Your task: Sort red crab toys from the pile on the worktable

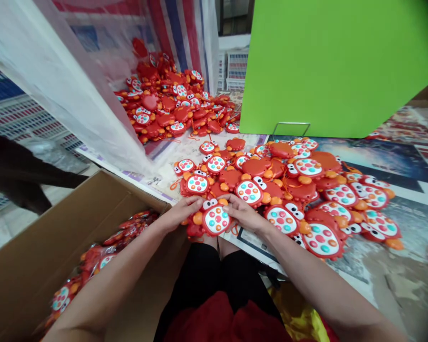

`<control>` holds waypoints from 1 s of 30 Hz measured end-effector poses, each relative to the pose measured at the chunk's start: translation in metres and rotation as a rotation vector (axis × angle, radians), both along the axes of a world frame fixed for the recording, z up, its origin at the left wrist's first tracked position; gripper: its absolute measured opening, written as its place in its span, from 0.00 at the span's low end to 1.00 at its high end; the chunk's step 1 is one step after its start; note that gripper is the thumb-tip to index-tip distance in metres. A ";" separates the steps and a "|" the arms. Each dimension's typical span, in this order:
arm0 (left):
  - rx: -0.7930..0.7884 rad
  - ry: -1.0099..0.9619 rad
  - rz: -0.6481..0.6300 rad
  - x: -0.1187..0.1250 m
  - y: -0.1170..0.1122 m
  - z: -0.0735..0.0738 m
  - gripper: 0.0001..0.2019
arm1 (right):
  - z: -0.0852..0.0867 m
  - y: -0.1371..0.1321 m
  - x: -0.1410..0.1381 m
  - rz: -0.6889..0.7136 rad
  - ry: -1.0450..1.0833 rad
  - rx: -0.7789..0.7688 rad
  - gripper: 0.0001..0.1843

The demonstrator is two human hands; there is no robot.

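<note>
Between my two hands is a red crab-shaped toy with googly eyes and a white face of coloured round buttons. My left hand pinches its left side near the eyes, and my right hand grips the right edge by an orange claw. The toy is held over the table's near edge, above my lap. Just past my hands, a heap of the same crab toys covers the table, some face up and some showing plain red backs. Orange cords trail from several of them.
Left of my legs stands an open cardboard box with bagged crab toys inside. A bigger pile of crab toys lies behind a white sheet. A green panel rises at the back right. White plastic crates stand behind.
</note>
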State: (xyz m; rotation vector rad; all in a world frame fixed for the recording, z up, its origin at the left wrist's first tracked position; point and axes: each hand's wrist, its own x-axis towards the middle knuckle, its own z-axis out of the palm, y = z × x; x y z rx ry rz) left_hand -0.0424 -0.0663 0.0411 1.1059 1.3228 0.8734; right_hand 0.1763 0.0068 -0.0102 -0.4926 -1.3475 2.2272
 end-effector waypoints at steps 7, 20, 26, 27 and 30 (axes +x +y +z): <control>0.003 0.114 0.009 0.016 -0.003 0.007 0.27 | 0.002 0.000 -0.002 -0.084 0.107 -0.060 0.30; 0.088 0.162 0.009 0.017 -0.005 -0.003 0.28 | -0.002 0.001 -0.004 -0.142 0.092 -0.133 0.22; 0.065 -0.035 0.031 0.015 -0.005 0.005 0.28 | 0.007 0.020 0.004 -0.373 0.264 -0.164 0.22; 0.050 -0.107 0.056 0.016 -0.005 0.007 0.27 | 0.008 0.023 0.005 -0.395 0.284 -0.132 0.24; 0.009 -0.340 0.151 0.018 -0.005 0.011 0.27 | 0.007 0.022 0.005 -0.321 0.185 0.064 0.29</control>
